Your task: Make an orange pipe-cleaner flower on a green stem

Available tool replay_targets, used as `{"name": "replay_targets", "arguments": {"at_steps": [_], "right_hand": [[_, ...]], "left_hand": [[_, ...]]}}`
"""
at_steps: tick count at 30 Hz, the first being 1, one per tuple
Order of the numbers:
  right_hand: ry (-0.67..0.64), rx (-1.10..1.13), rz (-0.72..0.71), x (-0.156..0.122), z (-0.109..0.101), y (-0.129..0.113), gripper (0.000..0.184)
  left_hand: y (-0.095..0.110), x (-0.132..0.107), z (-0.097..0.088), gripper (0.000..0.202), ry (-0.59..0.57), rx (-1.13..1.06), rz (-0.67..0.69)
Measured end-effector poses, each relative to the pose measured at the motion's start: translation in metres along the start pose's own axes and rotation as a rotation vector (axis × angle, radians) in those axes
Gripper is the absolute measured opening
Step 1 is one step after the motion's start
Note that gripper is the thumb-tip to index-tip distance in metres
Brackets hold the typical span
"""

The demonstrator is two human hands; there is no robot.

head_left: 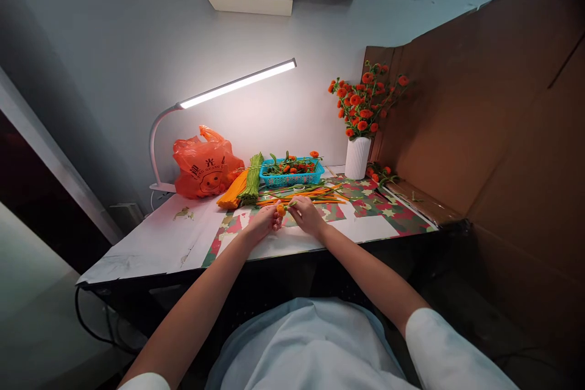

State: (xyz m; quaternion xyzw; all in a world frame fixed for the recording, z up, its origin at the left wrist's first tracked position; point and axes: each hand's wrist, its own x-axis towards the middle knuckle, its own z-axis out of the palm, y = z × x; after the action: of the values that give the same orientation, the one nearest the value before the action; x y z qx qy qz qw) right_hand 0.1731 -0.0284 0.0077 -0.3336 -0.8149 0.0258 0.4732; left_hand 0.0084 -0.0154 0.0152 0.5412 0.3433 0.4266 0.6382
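- My left fingers (276,223) pinch the orange flower (281,210) at their tips.
- My right fingers (298,211) grip its green stem (291,204), just to the right.
- Orange strips (325,195) lie farther off on the worktop (150,245).

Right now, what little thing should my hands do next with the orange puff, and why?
I'd probably turn the green piece gently with your right hand while your left hand steadies the orange puff. Your left hand has the puff, and your right hand seems to pinch the green piece right beside it.
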Motion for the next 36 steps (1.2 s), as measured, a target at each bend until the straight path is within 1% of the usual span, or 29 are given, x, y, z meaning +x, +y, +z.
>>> {"name": "replay_targets", "arguments": {"at_steps": [1, 3, 5, 6, 8, 9, 11, 14, 18, 22, 24, 25, 26, 27, 29, 31, 32, 34, 36], "right_hand": [[0.023, 0.031, 0.019, 0.0, 0.0, 0.0, 0.02], [0.055, 0.122, 0.088, 0.001, 0.0, 0.001, 0.024], [0.07, 0.209, 0.187, 0.001, 0.001, 0.002, 0.025], [0.069, 0.246, 0.237, 0.001, 0.002, 0.003, 0.026], [0.052, 0.31, 0.298, 0.001, 0.003, 0.004, 0.027], [0.039, 0.339, 0.302, 0.001, 0.003, 0.005, 0.029], [0.016, 0.368, 0.269, 0.0, 0.003, 0.005, 0.032], [0.007, 0.315, 0.2, 0.0, 0.002, 0.005, 0.036], [-0.015, 0.233, 0.109, 0.001, 0.001, 0.007, 0.039], [-0.04, 0.182, 0.081, 0.001, 0.001, 0.007, 0.037], [-0.04, 0.189, 0.084, 0.001, 0.002, 0.006, 0.033], [-0.032, 0.21, 0.096, 0.0, 0.002, 0.006, 0.032], [-0.023, 0.24, 0.116, 0.0, 0.002, 0.005, 0.03], [-0.014, 0.273, 0.143, 0.0, 0.003, 0.005, 0.028], [0.0, 0.331, 0.202, 0.0, 0.003, 0.004, 0.025], [0.008, 0.35, 0.246, 0.0, 0.002, 0.004, 0.024], [0.014, 0.344, 0.261, 0.0, 0.002, 0.004, 0.024], [0.026, 0.329, 0.277, 0.0, 0.002, 0.004, 0.026], [0.03, 0.32, 0.275, 0.0, 0.001, 0.004, 0.029]], "left_hand": [[0.0, 0.0, 0.0, 0.041, 0.018, 0.021, 0.05], [0.0, -0.002, 0.001, 0.042, 0.049, 0.08, 0.205], [0.0, -0.005, 0.003, 0.047, 0.039, 0.17, 0.338], [0.001, -0.006, 0.004, 0.048, 0.026, 0.213, 0.371], [0.002, -0.008, 0.005, 0.043, 0.016, 0.267, 0.381], [0.002, -0.008, 0.005, 0.04, 0.016, 0.275, 0.369], [0.003, -0.007, 0.004, 0.041, -0.001, 0.263, 0.309], [0.002, -0.005, 0.003, 0.047, -0.037, 0.206, 0.179], [0.0, -0.002, 0.002, 0.047, -0.039, 0.084, 0.014], [-0.001, 0.001, 0.002, 0.05, -0.052, 0.054, -0.133], [-0.001, 0.001, 0.002, 0.054, -0.065, 0.076, -0.17], [-0.001, 0.0, 0.002, 0.054, -0.063, 0.09, -0.151], [-0.001, -0.001, 0.002, 0.053, -0.057, 0.106, -0.099], [0.0, -0.003, 0.003, 0.051, -0.048, 0.125, -0.02], [0.001, -0.007, 0.005, 0.048, -0.024, 0.188, 0.192], [0.001, -0.011, 0.007, 0.051, 0.0, 0.296, 0.38], [0.002, -0.012, 0.008, 0.047, 0.018, 0.365, 0.448], [0.002, -0.014, 0.01, 0.034, 0.061, 0.506, 0.527], [0.0, -0.013, 0.011, 0.027, 0.065, 0.593, 0.529]]}}
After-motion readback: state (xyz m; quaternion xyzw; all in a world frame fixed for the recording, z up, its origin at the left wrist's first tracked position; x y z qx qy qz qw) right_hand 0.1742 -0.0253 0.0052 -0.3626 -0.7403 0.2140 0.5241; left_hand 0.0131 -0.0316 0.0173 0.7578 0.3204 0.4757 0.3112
